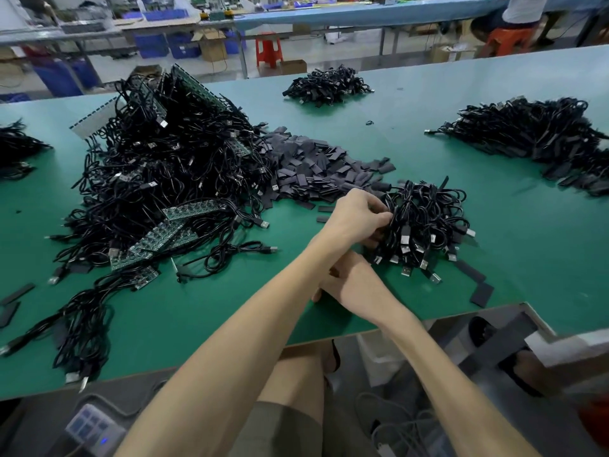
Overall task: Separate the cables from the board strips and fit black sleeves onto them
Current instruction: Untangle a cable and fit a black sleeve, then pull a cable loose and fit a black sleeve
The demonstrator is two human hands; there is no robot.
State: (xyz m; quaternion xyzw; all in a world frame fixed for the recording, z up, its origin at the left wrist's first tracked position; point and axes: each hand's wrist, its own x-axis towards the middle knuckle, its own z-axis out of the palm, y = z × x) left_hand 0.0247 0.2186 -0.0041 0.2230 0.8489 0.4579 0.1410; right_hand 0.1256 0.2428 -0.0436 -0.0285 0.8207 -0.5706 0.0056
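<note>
At desk (428,153) front, the left hand (357,215) grips the cable bundle (425,222) with curled fingers. The right hand (349,282) lies under the left forearm, its grip indeterminate. Black sleeves (316,166) and board strips (171,232) lie left.

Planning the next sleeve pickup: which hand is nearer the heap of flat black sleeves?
Left. The left hand grips the small black cable bundle beside the heap of flat black sleeves; the right hand sits farther off, under the left forearm.

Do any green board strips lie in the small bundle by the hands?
No, the green board strips sit in the big heap on the left; the small bundle shows only black cables.
</note>
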